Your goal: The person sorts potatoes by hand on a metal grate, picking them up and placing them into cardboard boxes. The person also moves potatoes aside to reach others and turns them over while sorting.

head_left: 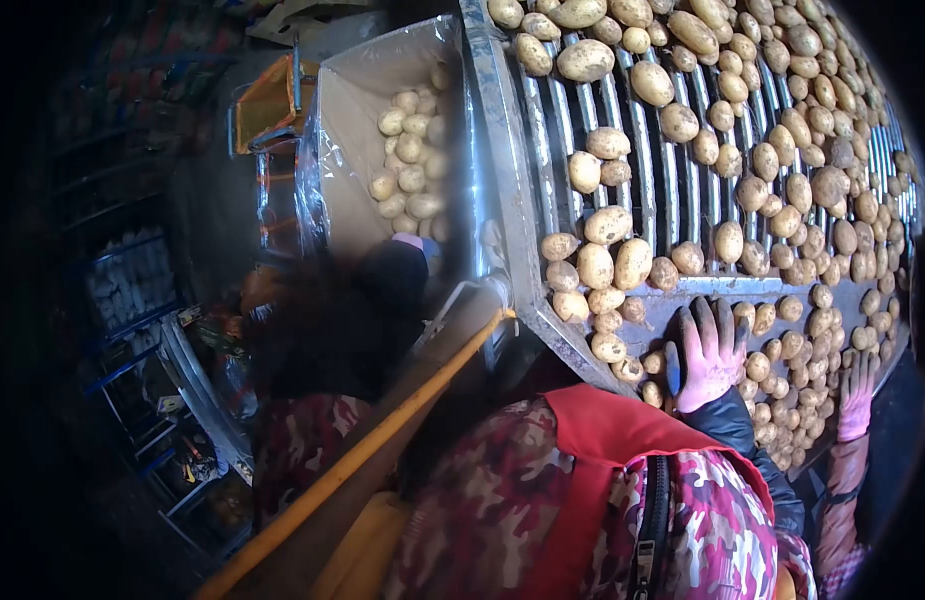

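My right hand (pixel 710 355), in a pink glove with dirt-darkened fingers, lies palm down on the grey metal ledge of the sorting table, fingers stretched out and apart. Small potatoes (pixel 757 366) lie right beside it. My left hand (pixel 414 243), in a pink and blue glove, reaches to the lower edge of a lined box (pixel 352 95). Pale potatoes (pixel 409 150) sit in the box just beyond that hand. Its fingers are mostly hidden by the dark sleeve, so what it holds, if anything, cannot be made out.
Many potatoes (pixel 679 122) lie over the metal roller bars (pixel 642 165). A co-worker's gloved hand (pixel 856 400) rests at the table's right end. An orange bar (pixel 382 425) crosses diagonally by my body. An orange frame (pixel 265 105) stands left of the box.
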Demonstrator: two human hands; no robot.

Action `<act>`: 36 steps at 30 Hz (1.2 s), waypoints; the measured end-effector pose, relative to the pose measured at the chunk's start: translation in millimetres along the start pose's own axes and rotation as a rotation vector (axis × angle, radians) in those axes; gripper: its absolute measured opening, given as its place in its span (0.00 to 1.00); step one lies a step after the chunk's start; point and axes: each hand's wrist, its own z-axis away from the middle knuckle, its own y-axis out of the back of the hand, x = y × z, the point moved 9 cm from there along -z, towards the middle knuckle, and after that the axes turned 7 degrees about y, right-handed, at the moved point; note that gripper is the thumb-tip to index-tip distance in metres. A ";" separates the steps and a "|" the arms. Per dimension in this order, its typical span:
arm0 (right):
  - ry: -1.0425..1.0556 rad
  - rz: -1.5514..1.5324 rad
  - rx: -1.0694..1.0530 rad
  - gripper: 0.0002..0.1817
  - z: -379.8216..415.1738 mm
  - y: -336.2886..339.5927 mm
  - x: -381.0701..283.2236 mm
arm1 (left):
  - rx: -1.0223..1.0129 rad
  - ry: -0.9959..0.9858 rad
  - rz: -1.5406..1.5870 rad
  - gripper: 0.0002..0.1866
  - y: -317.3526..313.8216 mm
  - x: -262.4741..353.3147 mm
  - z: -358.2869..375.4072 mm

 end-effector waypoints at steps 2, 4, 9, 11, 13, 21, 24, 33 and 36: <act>0.006 -0.005 0.004 0.30 -0.7 1.2 0.0 | -0.012 -0.004 0.000 0.29 -2.5 -1.2 -0.2; 0.010 -0.014 0.015 0.30 -0.9 2.1 0.3 | -0.025 -0.017 0.006 0.28 -3.5 0.6 2.0; 0.022 -0.014 0.037 0.30 0.9 4.6 -0.6 | -0.085 -0.059 0.020 0.27 4.1 4.4 -1.3; 0.023 -0.011 0.045 0.30 1.8 4.4 0.2 | -0.097 -0.080 0.038 0.27 5.5 4.6 -1.0; 0.027 -0.018 0.058 0.30 3.0 5.3 -0.5 | -0.114 -0.098 0.049 0.27 6.3 3.8 -1.6; 0.026 -0.024 0.074 0.30 1.6 9.5 -1.5 | -0.139 -0.199 0.129 0.25 18.3 14.9 -31.9; 0.031 -0.023 0.065 0.30 1.8 9.3 -2.1 | -0.169 -0.206 0.144 0.24 10.7 11.4 -34.8; 0.037 -0.011 0.062 0.29 6.4 4.6 -0.9 | -0.251 -0.289 0.475 0.23 10.8 -11.3 -85.7; 0.045 -0.015 0.066 0.27 8.2 3.7 -1.0 | -0.201 -0.303 0.687 0.22 26.5 -23.4 -74.9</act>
